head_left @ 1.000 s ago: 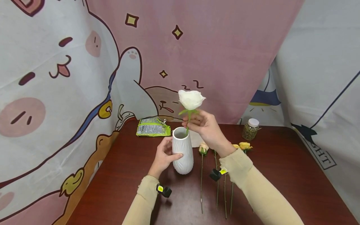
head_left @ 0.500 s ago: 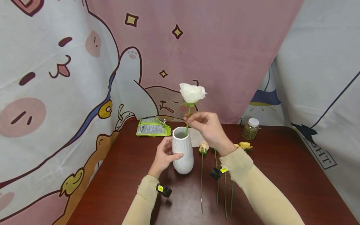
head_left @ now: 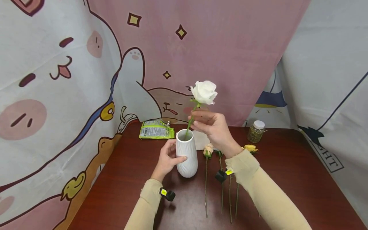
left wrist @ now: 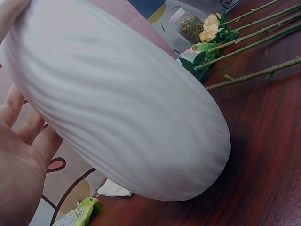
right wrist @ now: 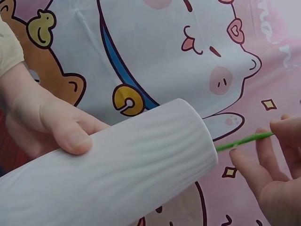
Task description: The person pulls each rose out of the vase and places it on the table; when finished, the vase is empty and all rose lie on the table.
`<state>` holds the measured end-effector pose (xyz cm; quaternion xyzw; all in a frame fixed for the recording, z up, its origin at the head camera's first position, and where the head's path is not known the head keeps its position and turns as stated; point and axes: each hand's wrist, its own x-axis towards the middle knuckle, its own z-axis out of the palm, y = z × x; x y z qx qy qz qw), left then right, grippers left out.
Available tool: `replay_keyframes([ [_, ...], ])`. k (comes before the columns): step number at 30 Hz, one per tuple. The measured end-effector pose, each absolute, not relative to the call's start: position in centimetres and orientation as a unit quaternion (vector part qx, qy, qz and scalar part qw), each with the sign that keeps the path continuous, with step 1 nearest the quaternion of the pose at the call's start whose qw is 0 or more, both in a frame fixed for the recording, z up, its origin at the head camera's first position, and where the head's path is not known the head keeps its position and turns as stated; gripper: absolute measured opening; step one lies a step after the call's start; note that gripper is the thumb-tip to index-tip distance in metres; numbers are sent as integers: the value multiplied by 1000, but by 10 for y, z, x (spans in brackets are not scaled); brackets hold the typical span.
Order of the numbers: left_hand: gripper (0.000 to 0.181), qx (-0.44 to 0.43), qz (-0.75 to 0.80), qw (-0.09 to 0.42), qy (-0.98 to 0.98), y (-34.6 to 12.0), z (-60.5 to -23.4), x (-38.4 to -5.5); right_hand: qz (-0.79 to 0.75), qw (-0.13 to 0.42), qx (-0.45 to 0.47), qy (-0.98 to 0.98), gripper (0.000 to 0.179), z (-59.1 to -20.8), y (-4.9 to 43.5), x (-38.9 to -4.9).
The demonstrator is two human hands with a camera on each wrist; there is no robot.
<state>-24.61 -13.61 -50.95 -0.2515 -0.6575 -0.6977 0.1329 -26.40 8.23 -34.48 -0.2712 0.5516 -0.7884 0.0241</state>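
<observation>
A white vase [head_left: 187, 159] with wavy ridges stands upright on the dark red table. My left hand [head_left: 167, 159] grips it from the left side, thumb across its front, as the right wrist view also shows. Above the mouth, my right hand [head_left: 211, 127] pinches the green stem [right wrist: 244, 141] of a white rose [head_left: 204, 92] between thumb and fingers. The stem's lower part runs down into the vase, where its end is hidden. The bloom leans to the right, over the right hand.
Right of the vase lie a peach rose [head_left: 208, 150], a yellow rose [head_left: 250, 148] and other long stems. A lidded jar [head_left: 256, 131] stands at the back right, a green packet [head_left: 157, 130] at the back left. A pale cloth [head_left: 202, 140] lies behind the vase.
The white rose has risen a little and tilted to the right, its bloom turning. My right hand has shifted slightly along with it. The left hand and vase stay in place.
</observation>
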Motion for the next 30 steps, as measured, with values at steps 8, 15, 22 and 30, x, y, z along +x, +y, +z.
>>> replay_keyframes([
  [8,64,-238,-697,122,-666,-138,-510,-245,-789,-5,-282,545,49,-339,86,-267],
  [15,65,-235,-695,120,-669,-138,-509,-245,-793,-42,-287,536,59,-330,90,-272],
  [22,64,-236,-692,124,-671,-138,-509,-244,-813,-97,-261,511,66,-324,93,-281],
  [30,63,-237,-693,126,-669,-137,-509,-244,-862,-134,-182,453,65,-322,102,-289],
])
